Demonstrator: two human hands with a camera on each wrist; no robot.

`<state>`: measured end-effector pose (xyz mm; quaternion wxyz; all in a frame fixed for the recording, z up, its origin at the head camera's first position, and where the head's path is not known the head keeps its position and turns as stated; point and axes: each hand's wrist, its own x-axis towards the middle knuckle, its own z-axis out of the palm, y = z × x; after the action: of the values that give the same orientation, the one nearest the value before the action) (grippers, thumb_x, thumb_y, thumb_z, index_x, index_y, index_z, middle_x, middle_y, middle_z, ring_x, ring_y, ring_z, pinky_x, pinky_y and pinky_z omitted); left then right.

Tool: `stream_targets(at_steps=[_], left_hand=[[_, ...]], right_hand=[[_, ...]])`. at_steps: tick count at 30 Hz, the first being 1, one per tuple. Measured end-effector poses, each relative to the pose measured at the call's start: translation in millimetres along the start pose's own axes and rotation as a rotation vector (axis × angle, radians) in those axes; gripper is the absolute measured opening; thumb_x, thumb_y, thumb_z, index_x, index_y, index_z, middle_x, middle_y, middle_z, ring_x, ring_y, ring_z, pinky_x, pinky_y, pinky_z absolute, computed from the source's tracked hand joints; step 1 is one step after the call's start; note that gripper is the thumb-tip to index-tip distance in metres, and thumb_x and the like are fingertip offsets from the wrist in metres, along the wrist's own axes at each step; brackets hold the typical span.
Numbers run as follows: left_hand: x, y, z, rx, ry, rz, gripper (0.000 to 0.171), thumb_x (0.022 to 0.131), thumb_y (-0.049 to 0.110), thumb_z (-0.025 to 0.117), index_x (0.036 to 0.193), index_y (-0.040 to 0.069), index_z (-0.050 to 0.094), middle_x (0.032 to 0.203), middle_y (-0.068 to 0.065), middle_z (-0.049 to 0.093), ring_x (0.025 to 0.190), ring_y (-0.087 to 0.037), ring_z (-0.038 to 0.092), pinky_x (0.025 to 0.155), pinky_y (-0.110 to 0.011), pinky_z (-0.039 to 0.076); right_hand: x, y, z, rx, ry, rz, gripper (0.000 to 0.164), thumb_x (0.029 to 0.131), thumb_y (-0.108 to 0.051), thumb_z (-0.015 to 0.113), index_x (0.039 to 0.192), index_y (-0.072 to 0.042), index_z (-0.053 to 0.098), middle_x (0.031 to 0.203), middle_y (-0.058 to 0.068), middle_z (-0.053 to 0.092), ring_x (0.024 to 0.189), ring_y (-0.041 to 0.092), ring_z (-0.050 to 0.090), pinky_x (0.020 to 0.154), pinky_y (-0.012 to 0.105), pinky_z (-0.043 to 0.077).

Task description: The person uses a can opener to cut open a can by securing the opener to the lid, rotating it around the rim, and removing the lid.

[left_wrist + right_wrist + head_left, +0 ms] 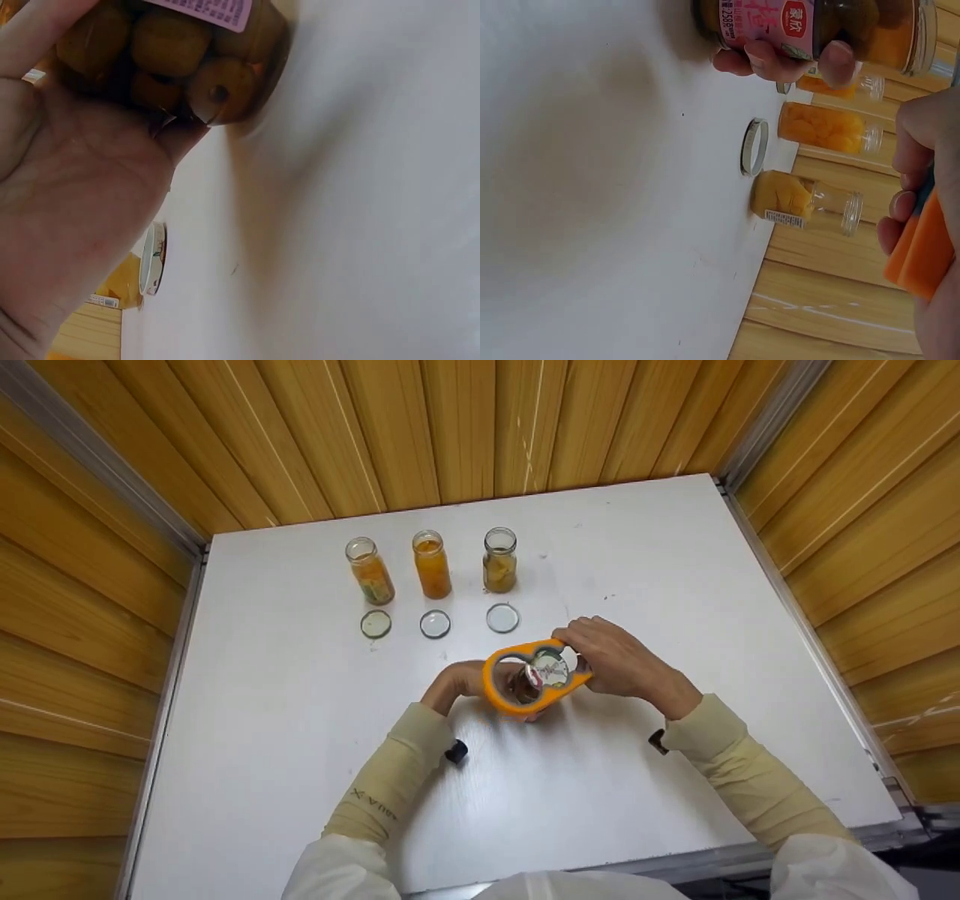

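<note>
My left hand (466, 678) grips a glass jar (851, 26) of brown round fruit with a pink label, fingers curled round its side. My right hand (619, 660) holds one end of an orange jar opener (493, 694), which has grey-lined openings. Within the opener's narrower opening sits a printed lid (553, 668). In the right wrist view the jar's glass mouth shows bare, tilted toward the opener side. The left wrist view shows the jar's lower part (169, 41) above my palm. Much of the jar is hidden under the opener in the head view.
Behind my hands stand three lidless jars: a mixed-fruit jar (371, 574), an orange-filled jar (433, 570) and a pale yellow fruit jar (500, 566). Before each lies a round lid (435, 623) on the white table (285, 697). Wood-patterned walls (465, 427) border the table.
</note>
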<state>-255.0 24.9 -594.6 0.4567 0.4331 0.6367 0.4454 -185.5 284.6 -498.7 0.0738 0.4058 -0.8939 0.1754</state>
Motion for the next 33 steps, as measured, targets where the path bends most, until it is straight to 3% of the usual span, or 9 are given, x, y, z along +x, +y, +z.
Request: stream_targets(at_steps=[1, 2, 4, 5, 10, 12, 16, 26, 33], left_hand=[[0.0, 18.0, 3.8, -0.035, -0.029, -0.005, 0.033, 0.096, 0.006, 0.067, 0.126, -0.002, 0.060, 0.106, -0.013, 0.066, 0.098, -0.019, 0.058, 0.100, -0.032, 0.048], [1.4, 26.5, 6.5, -0.063, -0.038, 0.010, 0.032, 0.097, 0.003, 0.067, 0.127, -0.001, 0.058, 0.108, -0.015, 0.066, 0.099, -0.019, 0.059, 0.101, -0.031, 0.047], [6.2, 35.9, 9.3, -0.116, -0.029, 0.000, 0.034, 0.095, -0.003, 0.067, 0.127, 0.001, 0.058, 0.111, -0.017, 0.065, 0.101, -0.022, 0.059, 0.103, -0.031, 0.046], [7.0, 39.5, 9.5, -0.108, 0.008, -0.016, 0.035, 0.094, -0.003, 0.069, 0.127, 0.004, 0.059, 0.111, -0.013, 0.065, 0.102, -0.020, 0.058, 0.104, -0.029, 0.045], [16.1, 35.6, 7.9, -0.049, 0.209, -0.102, 0.051, 0.089, 0.017, 0.083, 0.134, 0.020, 0.060, 0.124, 0.004, 0.062, 0.112, -0.017, 0.054, 0.110, -0.032, 0.038], [20.8, 36.5, 7.3, -0.042, 0.261, -0.106, 0.053, 0.088, 0.022, 0.085, 0.134, 0.023, 0.059, 0.124, 0.003, 0.062, 0.113, -0.018, 0.053, 0.111, -0.035, 0.037], [33.9, 38.7, 6.1, -0.031, 0.333, -0.085, 0.053, 0.089, 0.020, 0.084, 0.133, 0.023, 0.056, 0.120, 0.002, 0.062, 0.113, -0.017, 0.053, 0.109, -0.035, 0.038], [69.1, 39.7, 2.7, 0.044, 0.522, -0.100, 0.074, 0.091, 0.026, 0.082, 0.153, 0.021, 0.043, 0.137, 0.004, 0.058, 0.127, -0.013, 0.051, 0.115, -0.035, 0.036], [93.7, 42.6, -6.6, 0.016, 0.684, -0.148, 0.069, 0.089, 0.028, 0.084, 0.147, 0.024, 0.046, 0.138, 0.004, 0.058, 0.130, -0.013, 0.049, 0.117, -0.038, 0.035]], right_hand=[[-3.1, 1.1, -0.9, 0.009, 0.010, 0.023, 0.057, 0.071, 0.016, 0.073, 0.121, -0.009, 0.059, 0.094, 0.004, 0.059, 0.082, 0.021, 0.050, 0.075, 0.036, 0.044], [-6.2, 2.3, -1.7, 0.020, 0.020, 0.048, 0.056, 0.072, 0.014, 0.075, 0.121, -0.009, 0.060, 0.094, 0.004, 0.060, 0.082, 0.021, 0.050, 0.075, 0.036, 0.045], [-12.6, 4.7, -3.4, 0.041, 0.038, 0.101, 0.055, 0.074, 0.012, 0.075, 0.122, -0.008, 0.060, 0.095, 0.004, 0.061, 0.083, 0.021, 0.052, 0.074, 0.036, 0.045], [-15.7, 5.9, -4.3, 0.051, 0.049, 0.128, 0.055, 0.074, 0.011, 0.075, 0.123, -0.008, 0.060, 0.096, 0.004, 0.061, 0.083, 0.021, 0.053, 0.073, 0.036, 0.046], [-31.1, 11.6, -7.5, 0.086, 0.124, 0.216, 0.057, 0.074, 0.009, 0.077, 0.127, -0.003, 0.059, 0.099, 0.007, 0.063, 0.082, 0.025, 0.057, 0.071, 0.037, 0.049], [-38.4, 14.3, -8.6, 0.099, 0.151, 0.252, 0.061, 0.073, 0.008, 0.080, 0.129, -0.001, 0.058, 0.101, 0.010, 0.063, 0.082, 0.026, 0.059, 0.071, 0.039, 0.050], [-54.0, 20.1, -12.2, 0.124, 0.190, 0.330, 0.064, 0.072, 0.009, 0.081, 0.130, 0.002, 0.057, 0.106, 0.014, 0.065, 0.085, 0.026, 0.062, 0.073, 0.042, 0.054], [-82.1, 30.5, -23.9, 0.146, 0.240, 0.479, 0.068, 0.071, 0.012, 0.084, 0.132, 0.004, 0.053, 0.108, 0.018, 0.064, 0.086, 0.032, 0.060, 0.076, 0.047, 0.055], [-91.0, 32.9, -26.9, 0.161, 0.265, 0.530, 0.066, 0.076, 0.010, 0.082, 0.134, 0.002, 0.053, 0.109, 0.016, 0.064, 0.087, 0.025, 0.058, 0.077, 0.036, 0.051]])
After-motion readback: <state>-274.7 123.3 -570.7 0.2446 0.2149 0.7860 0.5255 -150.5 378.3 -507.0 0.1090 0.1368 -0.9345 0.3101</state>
